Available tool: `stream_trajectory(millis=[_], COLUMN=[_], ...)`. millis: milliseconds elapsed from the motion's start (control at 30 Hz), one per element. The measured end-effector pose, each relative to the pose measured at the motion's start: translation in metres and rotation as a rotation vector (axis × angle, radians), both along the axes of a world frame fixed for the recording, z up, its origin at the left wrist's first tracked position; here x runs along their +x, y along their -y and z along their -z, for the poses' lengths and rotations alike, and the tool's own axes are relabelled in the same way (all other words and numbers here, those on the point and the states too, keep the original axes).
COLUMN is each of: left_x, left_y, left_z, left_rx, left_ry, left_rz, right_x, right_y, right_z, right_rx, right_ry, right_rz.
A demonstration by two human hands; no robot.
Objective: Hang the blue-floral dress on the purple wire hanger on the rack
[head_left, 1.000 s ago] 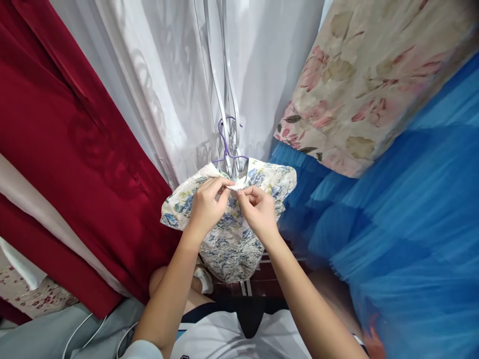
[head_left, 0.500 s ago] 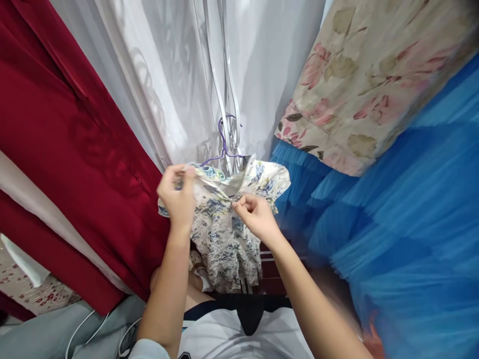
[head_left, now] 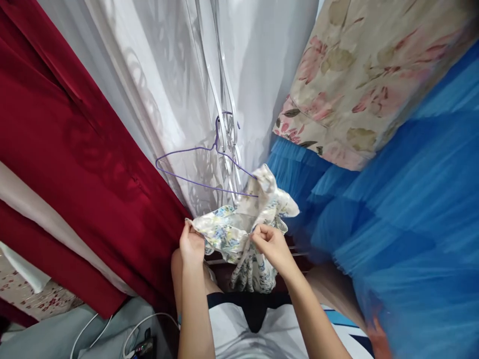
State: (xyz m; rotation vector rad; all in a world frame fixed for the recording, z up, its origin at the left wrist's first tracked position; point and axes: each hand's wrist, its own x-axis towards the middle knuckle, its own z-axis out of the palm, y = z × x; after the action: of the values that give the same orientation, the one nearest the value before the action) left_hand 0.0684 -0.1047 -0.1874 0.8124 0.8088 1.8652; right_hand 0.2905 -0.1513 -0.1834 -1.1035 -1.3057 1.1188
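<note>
A white garment with a blue and yellow floral print (head_left: 224, 233) hangs by one shoulder from the right arm of a purple wire hanger (head_left: 187, 180). The hanger's left arm is bare, and its hook sits among white straps (head_left: 216, 89). With closed fingers, my left hand (head_left: 192, 243) holds the garment's left shoulder edge, pulled down below the hanger. My right hand (head_left: 270, 244) pinches the garment near the middle of its neckline. Its lower part hangs bunched in front of my lap.
White curtain-like fabric (head_left: 258, 65) hangs behind the hanger. Dark red cloth (head_left: 75, 124) is at the left. Beige floral fabric (head_left: 337, 85) and blue tulle (head_left: 404, 224) hang at the right. A white cable (head_left: 149, 316) lies at lower left.
The garment's left shoulder has come off the hanger, and my left hand has moved down with it. The hanger's left arm now shows bare. My right hand has shifted slightly right and down.
</note>
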Motion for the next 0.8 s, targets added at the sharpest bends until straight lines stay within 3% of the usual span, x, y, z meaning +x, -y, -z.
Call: stream_trajectory(millis=[67, 167, 300, 367, 433, 500, 533, 700, 800], left_x=[0.02, 0.051, 0.091, 0.103, 0.106, 0.103, 0.099, 0.086, 0.078], left_y=[0.012, 0.032, 0.061, 0.071, 0.074, 0.072, 0.071, 0.07, 0.075], left_z=[0.0, -0.015, -0.042, -0.049, -0.052, -0.049, -0.047, -0.023, -0.01], left_rx=[-0.057, -0.038, 0.028, 0.07, 0.118, 0.141, 0.145, 0.101, 0.05], left_ry=[0.132, 0.164, -0.285, -0.494, -0.559, -0.556, -0.563, -0.694, -0.912], left_rz=[0.092, 0.231, 0.346, 0.349, 0.299, 0.28, 0.334, 0.88, 0.852], right_x=[0.017, 0.031, 0.023, 0.017, 0.016, 0.02, 0.023, 0.046, 0.068], right_y=[-0.004, -0.001, 0.017, 0.026, 0.034, 0.039, 0.041, 0.052, 0.052], right_z=[0.01, 0.011, -0.011, -0.024, -0.032, -0.036, -0.037, -0.05, -0.075], right_rx=[-0.02, 0.013, 0.159, 0.164, 0.117, 0.043, 0.009, -0.081, -0.049], right_ry=[0.102, 0.293, 0.292, 0.183, 0.082, 0.027, 0.013, 0.005, 0.045], right_rz=[0.032, -0.033, -0.14, -0.193, -0.218, -0.221, -0.215, -0.178, -0.097])
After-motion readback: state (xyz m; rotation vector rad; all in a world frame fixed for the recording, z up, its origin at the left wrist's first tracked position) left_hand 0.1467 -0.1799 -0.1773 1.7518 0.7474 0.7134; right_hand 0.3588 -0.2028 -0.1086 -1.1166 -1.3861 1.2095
